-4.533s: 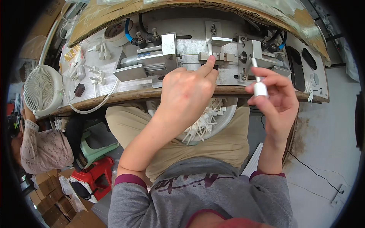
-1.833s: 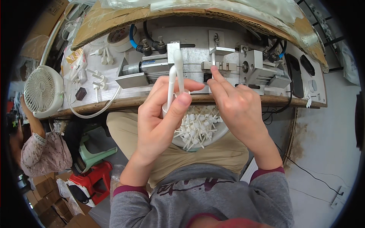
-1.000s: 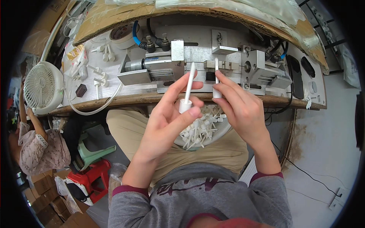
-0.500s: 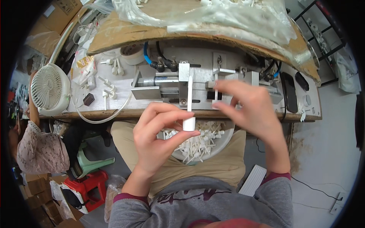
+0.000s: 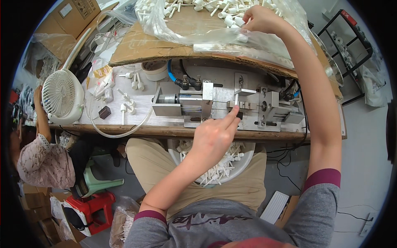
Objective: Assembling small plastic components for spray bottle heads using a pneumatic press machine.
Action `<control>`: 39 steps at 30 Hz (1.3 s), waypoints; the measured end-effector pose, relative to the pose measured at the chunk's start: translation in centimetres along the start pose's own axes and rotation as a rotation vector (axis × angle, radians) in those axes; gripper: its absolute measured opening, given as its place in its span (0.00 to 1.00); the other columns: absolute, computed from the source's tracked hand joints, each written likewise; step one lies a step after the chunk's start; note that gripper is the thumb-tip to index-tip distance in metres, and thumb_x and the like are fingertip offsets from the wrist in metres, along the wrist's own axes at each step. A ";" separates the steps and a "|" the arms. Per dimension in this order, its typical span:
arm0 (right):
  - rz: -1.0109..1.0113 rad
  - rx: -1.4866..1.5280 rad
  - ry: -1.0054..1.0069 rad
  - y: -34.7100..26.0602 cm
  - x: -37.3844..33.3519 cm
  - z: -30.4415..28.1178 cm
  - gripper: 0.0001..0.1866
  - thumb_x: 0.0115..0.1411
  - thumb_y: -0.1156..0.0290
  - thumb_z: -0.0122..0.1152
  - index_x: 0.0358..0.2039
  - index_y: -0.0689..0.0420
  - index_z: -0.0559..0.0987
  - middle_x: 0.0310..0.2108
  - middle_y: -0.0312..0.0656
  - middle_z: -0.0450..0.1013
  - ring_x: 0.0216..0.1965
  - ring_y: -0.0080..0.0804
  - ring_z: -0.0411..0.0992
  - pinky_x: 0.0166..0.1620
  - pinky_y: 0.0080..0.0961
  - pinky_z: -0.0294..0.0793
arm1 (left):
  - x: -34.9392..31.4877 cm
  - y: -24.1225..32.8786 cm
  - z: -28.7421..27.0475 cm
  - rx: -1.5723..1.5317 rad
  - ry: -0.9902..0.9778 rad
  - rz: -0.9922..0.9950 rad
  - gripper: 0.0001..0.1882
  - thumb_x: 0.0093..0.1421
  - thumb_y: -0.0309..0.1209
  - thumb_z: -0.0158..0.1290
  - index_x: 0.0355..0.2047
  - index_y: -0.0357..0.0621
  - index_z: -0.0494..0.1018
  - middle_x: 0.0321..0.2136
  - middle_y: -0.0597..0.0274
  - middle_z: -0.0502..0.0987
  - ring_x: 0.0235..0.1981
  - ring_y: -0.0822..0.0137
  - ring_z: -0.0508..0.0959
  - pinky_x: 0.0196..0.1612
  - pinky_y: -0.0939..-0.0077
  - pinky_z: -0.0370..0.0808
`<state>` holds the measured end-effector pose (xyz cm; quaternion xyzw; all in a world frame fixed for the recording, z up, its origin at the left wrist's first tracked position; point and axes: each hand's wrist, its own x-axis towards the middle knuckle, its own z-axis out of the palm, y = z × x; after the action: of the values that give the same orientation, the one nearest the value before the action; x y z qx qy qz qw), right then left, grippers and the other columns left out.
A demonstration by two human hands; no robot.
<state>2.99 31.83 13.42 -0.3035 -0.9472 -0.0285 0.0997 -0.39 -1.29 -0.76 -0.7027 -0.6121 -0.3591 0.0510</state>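
My left hand [image 5: 216, 135] is at the bench's metal clamping fixture [image 5: 244, 106], its fingers drawn together and the fingertips on the lower end of a white plastic stick [image 5: 236, 99]. That stick stands against the fixture's small block, between two pneumatic cylinders. Far forward, my right hand [image 5: 264, 20] reaches into a pile of white capped plastic sticks [image 5: 229, 9] on a cardboard sheet [image 5: 165, 53]. Its fingers are curled among the pieces, and what they grip is hidden. In my lap a white basin [image 5: 248, 159] holds many more such sticks.
A white fan [image 5: 62, 97] stands at the bench's left, near several loose white pieces [image 5: 127, 105] and a tape roll [image 5: 155, 71]. Clear plastic film [image 5: 186, 37] lies over the cardboard. Blue and black hoses [image 5: 171, 71] run to the cylinders. Another person's lace sleeve [image 5: 45, 155] shows at left.
My left hand has brought the white stick from above the basin to the fixture. My right hand has moved from beside the fixture up to the pile. The view has shifted slightly.
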 end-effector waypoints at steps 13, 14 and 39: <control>-0.017 0.167 0.062 -3.5 -0.7 -2.3 0.24 0.49 0.64 0.75 0.43 0.68 0.82 0.30 0.51 0.81 0.31 0.38 0.80 0.35 0.32 0.78 | 1.1 0.0 -0.3 0.099 -0.152 0.002 0.13 0.52 0.28 0.63 0.38 0.37 0.80 0.52 0.53 0.80 0.23 0.59 0.81 0.31 0.69 0.78; 0.105 0.317 0.055 -4.3 -1.9 -3.5 0.25 0.50 0.65 0.75 0.44 0.68 0.82 0.29 0.50 0.81 0.30 0.36 0.80 0.34 0.31 0.78 | 1.1 0.0 -0.2 0.097 -0.150 0.002 0.13 0.52 0.28 0.63 0.38 0.38 0.80 0.52 0.53 0.80 0.23 0.59 0.81 0.31 0.69 0.78; -0.285 0.542 0.611 -12.8 -25.7 4.8 0.19 0.44 0.70 0.74 0.40 0.60 0.87 0.37 0.45 0.78 0.32 0.34 0.79 0.33 0.26 0.80 | 0.7 2.0 -4.5 -0.835 0.129 -0.225 0.18 0.50 0.14 0.67 0.43 0.33 0.78 0.42 0.55 0.77 0.41 0.68 0.82 0.43 0.76 0.86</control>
<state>15.19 7.27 3.53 -0.1102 -0.8797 0.1191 0.4469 -0.60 -3.52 3.69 -0.5680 -0.4826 -0.6223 -0.2391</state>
